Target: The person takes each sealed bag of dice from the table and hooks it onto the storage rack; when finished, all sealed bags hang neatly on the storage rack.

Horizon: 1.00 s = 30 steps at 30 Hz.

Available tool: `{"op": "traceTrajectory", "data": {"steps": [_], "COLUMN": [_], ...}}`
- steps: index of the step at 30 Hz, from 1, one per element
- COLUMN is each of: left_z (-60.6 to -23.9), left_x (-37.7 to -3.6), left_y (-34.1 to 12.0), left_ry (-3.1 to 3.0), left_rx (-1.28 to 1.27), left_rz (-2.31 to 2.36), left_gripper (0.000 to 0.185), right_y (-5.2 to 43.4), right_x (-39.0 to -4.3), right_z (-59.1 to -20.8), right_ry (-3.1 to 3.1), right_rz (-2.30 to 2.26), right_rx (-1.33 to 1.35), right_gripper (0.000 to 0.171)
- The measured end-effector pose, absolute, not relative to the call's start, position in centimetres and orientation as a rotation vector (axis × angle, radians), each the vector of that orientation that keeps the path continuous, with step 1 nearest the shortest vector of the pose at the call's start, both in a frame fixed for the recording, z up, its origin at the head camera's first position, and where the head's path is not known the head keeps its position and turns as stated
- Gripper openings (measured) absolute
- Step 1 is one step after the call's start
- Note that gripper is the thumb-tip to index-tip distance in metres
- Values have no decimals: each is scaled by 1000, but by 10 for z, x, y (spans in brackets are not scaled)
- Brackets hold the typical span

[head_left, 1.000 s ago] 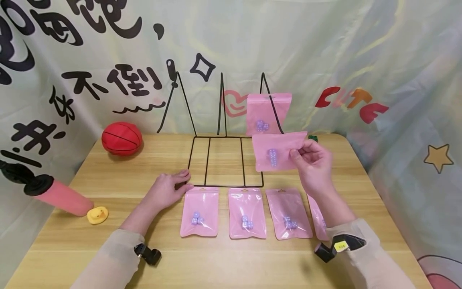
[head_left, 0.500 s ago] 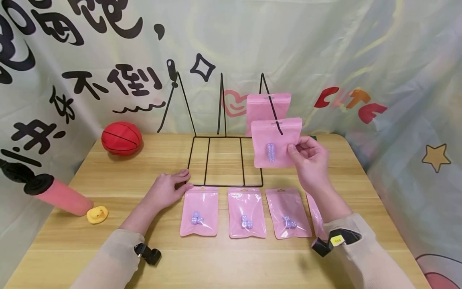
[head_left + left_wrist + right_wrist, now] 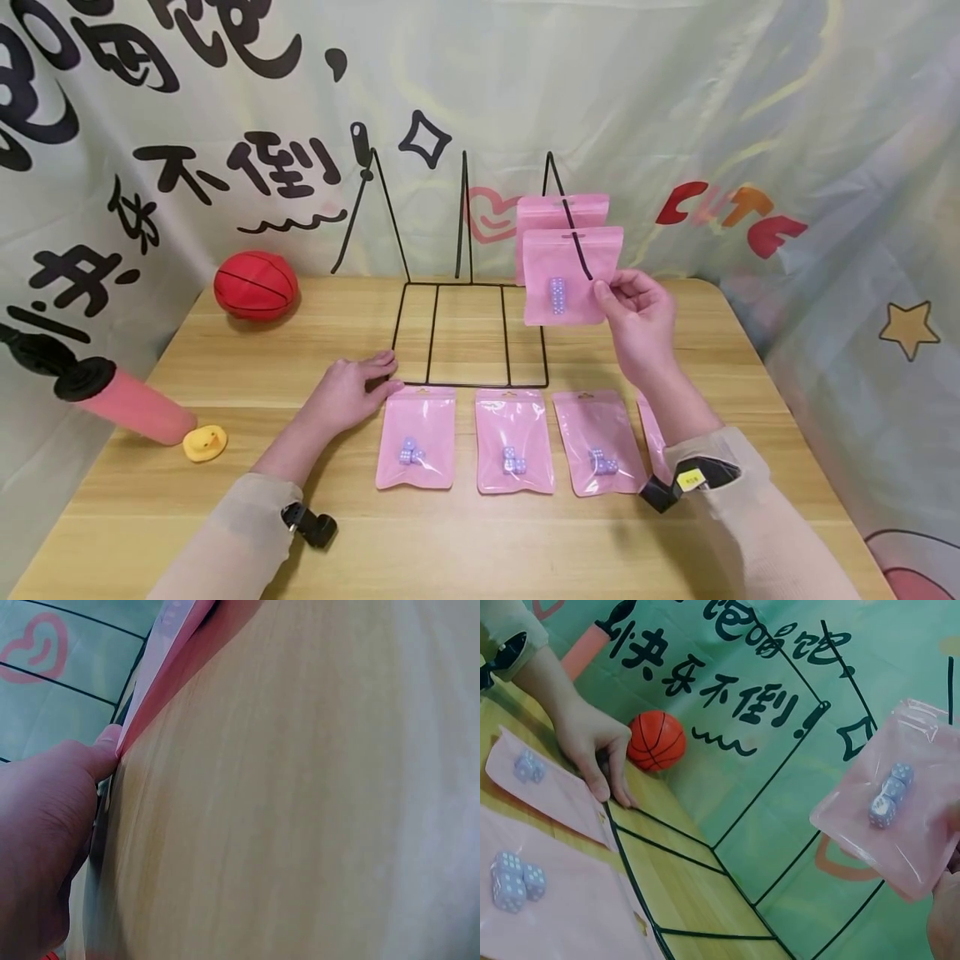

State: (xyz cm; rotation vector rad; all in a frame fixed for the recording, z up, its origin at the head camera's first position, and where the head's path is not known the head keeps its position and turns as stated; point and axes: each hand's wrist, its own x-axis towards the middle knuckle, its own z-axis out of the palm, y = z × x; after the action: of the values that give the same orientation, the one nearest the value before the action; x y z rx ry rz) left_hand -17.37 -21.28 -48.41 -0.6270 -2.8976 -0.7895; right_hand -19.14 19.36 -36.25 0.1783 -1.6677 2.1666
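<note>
My right hand [image 3: 639, 321] pinches the right edge of a pink zip bag [image 3: 542, 292] holding several pale purple dice. The bag hangs upright on the right prong of a black wire rack [image 3: 472, 386], with the prong passing over its front. Behind it on the same prong is another pink bag [image 3: 528, 215], partly covered. At the rack's front left corner, my left hand [image 3: 348, 396] grips the wire between thumb and fingers. Three pink dice bags, a left one [image 3: 415, 417], a middle one [image 3: 514, 425] and a right one [image 3: 596, 417], lie before the rack.
Another pink bag [image 3: 651, 429] lies mostly hidden under my right forearm. A red toy basketball [image 3: 256, 286] sits at the table's back left. Toward the left edge are a pink bottle [image 3: 138, 407] with a black lid and a yellow duck [image 3: 205, 443]. A printed cloth hangs behind.
My right hand has moved the pink bag up and back along the right prong, closer to the bag behind it. The left hand has stayed at the rack's corner.
</note>
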Motion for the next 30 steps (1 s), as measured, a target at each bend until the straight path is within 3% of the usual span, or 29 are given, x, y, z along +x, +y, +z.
{"op": "traceTrajectory", "data": {"steps": [8, 14, 24, 30], "left_z": [-483, -482, -483, -483], "left_x": [-175, -173, -172, -173], "left_y": [-211, -211, -213, -212], "left_ry": [-2863, -2868, -2884, -2876], "left_rx": [-646, -645, -629, -637], "left_rz": [-802, -804, -799, -806], "left_gripper": [47, 46, 48, 47], "right_y": [220, 260, 319, 348], "right_x": [-189, -173, -133, -112], "right_z": [-368, -367, -369, -384], "right_ry": [-1795, -2031, -2766, -2948], "right_rz": [2076, 2033, 1393, 1177], "right_rx": [274, 223, 47, 66], "right_gripper": [15, 25, 45, 45]}}
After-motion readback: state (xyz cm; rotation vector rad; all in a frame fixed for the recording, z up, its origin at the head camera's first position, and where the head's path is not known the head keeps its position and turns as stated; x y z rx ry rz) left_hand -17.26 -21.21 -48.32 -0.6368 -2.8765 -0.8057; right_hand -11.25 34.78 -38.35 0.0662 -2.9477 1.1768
